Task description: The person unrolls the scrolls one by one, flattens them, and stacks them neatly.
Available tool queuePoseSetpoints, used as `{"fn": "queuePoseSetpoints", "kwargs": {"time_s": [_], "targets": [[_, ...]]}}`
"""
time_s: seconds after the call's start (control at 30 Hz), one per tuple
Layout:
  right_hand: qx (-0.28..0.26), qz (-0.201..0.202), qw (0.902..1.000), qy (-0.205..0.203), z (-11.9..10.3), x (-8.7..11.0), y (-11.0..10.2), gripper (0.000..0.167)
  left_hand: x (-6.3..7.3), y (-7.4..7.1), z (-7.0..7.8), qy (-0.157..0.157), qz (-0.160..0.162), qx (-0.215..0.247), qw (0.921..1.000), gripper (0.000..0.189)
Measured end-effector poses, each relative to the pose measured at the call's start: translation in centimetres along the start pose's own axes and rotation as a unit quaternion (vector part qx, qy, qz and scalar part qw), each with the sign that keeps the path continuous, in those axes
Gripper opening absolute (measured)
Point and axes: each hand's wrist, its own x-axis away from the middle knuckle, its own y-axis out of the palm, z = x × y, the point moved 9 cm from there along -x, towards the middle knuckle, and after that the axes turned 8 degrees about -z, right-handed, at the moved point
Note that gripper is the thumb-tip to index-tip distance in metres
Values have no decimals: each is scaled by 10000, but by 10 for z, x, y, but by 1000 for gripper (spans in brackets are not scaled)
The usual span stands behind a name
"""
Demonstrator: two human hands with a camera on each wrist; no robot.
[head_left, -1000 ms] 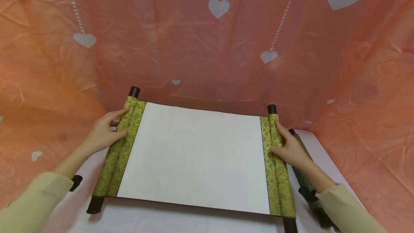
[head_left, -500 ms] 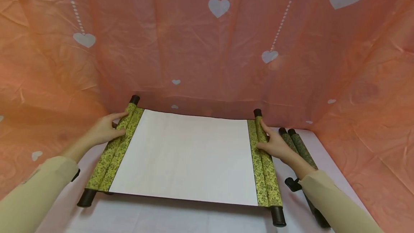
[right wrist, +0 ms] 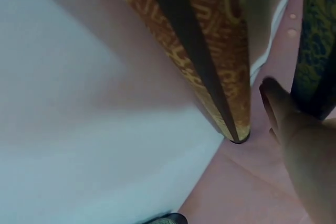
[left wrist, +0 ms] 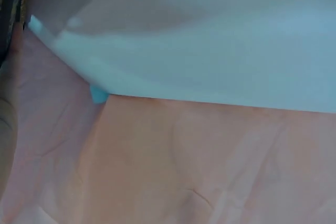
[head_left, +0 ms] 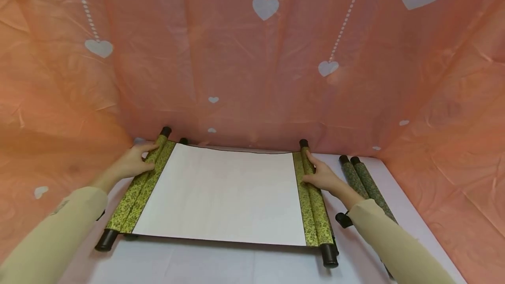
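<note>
A: What comes nearest?
B: A cream fabric left sleeve (head_left: 59, 227) at lower left, a matching right sleeve (head_left: 394, 240) at lower right, and between them the white cloth-covered worktop (head_left: 197, 264).

A: And mid-frame?
B: A partly unrolled scroll (head_left: 229, 192), white sheet between speckled yellow-green borders, black rod ends. A shadow lies beneath its near edge.

A: Who has it?
B: Both hands. The left hand (head_left: 132, 162) holds its left roll, the right hand (head_left: 323, 176) its right roll; each grip is spread only about as wide as the roll.

A: Anything in the way?
B: Two rolled dark green patterned scrolls (head_left: 372, 187) lie side by side, right of the right hand; the right sleeve covers part of them. A black rod end (head_left: 183, 140) shows behind the sheet's upper left corner; its owner is hidden.

A: Farthest back?
B: Wrinkled orange-pink sheeting (head_left: 236, 69), printed with pale hearts, filling the back and both sides.
</note>
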Motion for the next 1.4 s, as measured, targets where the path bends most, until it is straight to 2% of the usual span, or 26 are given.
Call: {"fn": "queuePoseSetpoints", "kwargs": {"time_s": [0.07, 0.17, 0.23, 0.43, 0.53, 0.77, 1.23, 1.4], "targets": [[0, -2, 10000, 33, 3, -4, 2, 97, -1, 0, 2, 179, 88, -78, 9998, 68], [-18, 9, 10000, 74, 7, -9, 4, 97, -3, 1, 1, 259, 184, -177, 9993, 67], [13, 26, 9999, 100, 8, -13, 6, 96, -5, 3, -2, 171, 162, -155, 9996, 67], [418, 24, 9991, 20, 3, -20, 11, 96, -9, 15, -16, -434, -91, 24, 9990, 68], [629, -18, 9980, 73, 3, -21, 12, 97, -10, 18, -20, -597, -76, -16, 9982, 67], [658, -49, 9970, 400, 10, -23, 11, 99, -14, 19, -26, -690, 17, -155, 9975, 63], [700, -156, 9961, 509, 16, -32, 9, 97, -16, 23, -27, -837, -42, -168, 9963, 60], [1006, -168, 9940, 384, 17, -32, 8, 93, -16, 29, -32, -942, -193, -34, 9954, 54]]}}
